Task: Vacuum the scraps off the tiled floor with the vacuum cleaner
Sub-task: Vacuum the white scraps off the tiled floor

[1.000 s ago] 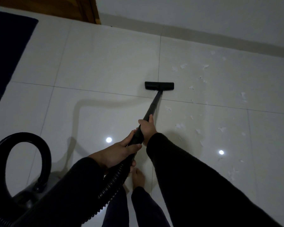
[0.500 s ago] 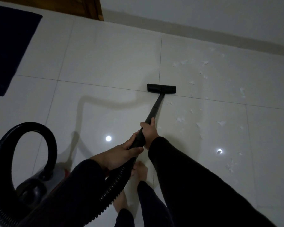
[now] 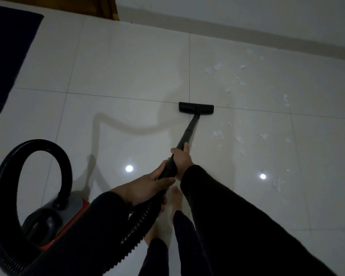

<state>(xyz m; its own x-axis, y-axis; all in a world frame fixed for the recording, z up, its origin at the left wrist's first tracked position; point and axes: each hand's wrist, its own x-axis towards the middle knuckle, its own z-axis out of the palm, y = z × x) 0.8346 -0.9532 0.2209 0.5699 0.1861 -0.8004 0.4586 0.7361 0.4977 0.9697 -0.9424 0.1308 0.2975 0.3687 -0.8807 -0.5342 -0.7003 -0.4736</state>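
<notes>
On the pale tiled floor [image 3: 127, 62], seen from the head camera: black floor nozzle [image 3: 196, 108] flat on the tiles at about twelve o'clock from the hands, lying across a grout line where four tiles met. Black wand [image 3: 188, 132] slanted back from the nozzle toward the person. Right hand [image 3: 181, 158] wrapped around the wand's lower end, fingers curled closed on it. Left hand [image 3: 147, 189] just behind at seven o'clock, gripped tight on the joint where wand met ribbed hose [image 3: 139, 222]. Both arms in dark sleeves. White scraps [image 3: 217, 134] scattered from one o'clock round to four o'clock of the nozzle, on the tiles to its right, none touching it; farthest bits near the skirting at one o'clock. Vacuum cleaner body [image 3: 54, 222], dark with an orange edge, at eight o'clock of the hands, its hose looped up in a tall arc. Bare feet [image 3: 176, 198] on the floor below the hands. Dark mat [image 3: 6, 52] at ten o'clock, well apart from the nozzle. Wooden door frame [image 3: 100, 6] at eleven o'clock. Two bright lamp reflections [image 3: 129, 168] on the glossy tiles.
</notes>
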